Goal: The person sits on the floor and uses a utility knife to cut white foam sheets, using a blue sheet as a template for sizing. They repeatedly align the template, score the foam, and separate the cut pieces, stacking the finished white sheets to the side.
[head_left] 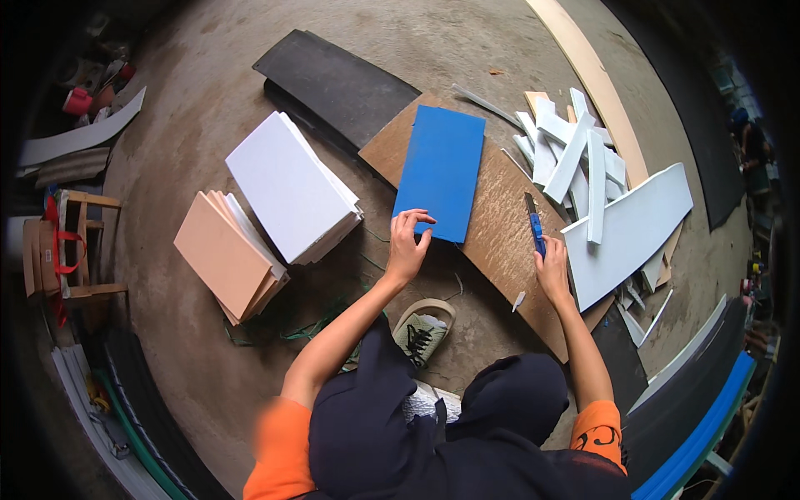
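Note:
A blue rectangular foam-like sheet [442,171] lies on a worn brown board [510,225] in front of me. My left hand [407,248] is at the sheet's near left corner, fingers curved with a gap to the thumb. It overlaps the sheet's edge and grips nothing I can see; whether the fingertips press on the sheet is unclear. In my right hand [552,271] is a blue utility knife [535,227], its dark blade end pointing away from me. The knife is over the board, to the right of the sheet. A small white scrap [518,301] lies near the board's front edge.
Stacks of white sheets [292,187] and peach sheets [225,250] stand at the left. White offcut strips [571,158] and a large white sheet [629,233] lie at the right. Black sheets [333,83] lie beyond; a wooden stool [87,242] is far left. My shoe [422,333] is near the board.

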Tool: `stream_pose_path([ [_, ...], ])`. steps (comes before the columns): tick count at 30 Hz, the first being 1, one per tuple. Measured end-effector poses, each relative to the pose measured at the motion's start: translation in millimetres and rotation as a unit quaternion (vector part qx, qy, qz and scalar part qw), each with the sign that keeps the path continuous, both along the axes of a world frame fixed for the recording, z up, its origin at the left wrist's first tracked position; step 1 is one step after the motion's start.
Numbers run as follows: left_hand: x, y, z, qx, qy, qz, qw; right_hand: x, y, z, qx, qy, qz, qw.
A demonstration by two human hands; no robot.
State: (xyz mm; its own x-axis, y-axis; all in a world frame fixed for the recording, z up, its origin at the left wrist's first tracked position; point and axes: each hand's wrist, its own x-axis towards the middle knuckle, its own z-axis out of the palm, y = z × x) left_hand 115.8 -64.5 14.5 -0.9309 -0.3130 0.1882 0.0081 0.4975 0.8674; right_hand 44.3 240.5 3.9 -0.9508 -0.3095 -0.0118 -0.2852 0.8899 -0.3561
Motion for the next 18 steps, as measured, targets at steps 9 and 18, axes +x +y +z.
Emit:
stream_pose_path([
  [9, -27, 26, -24, 0.08, -0.015, 0.121, 0.989, 7, -6, 4, -0.134, -0.061, -0.107, 0.983],
  [18, -85, 221, -7, 0.301, -0.138, -0.192, 0.924, 74, 136, 31, -0.321, -0.06, -0.456, 0.828],
])
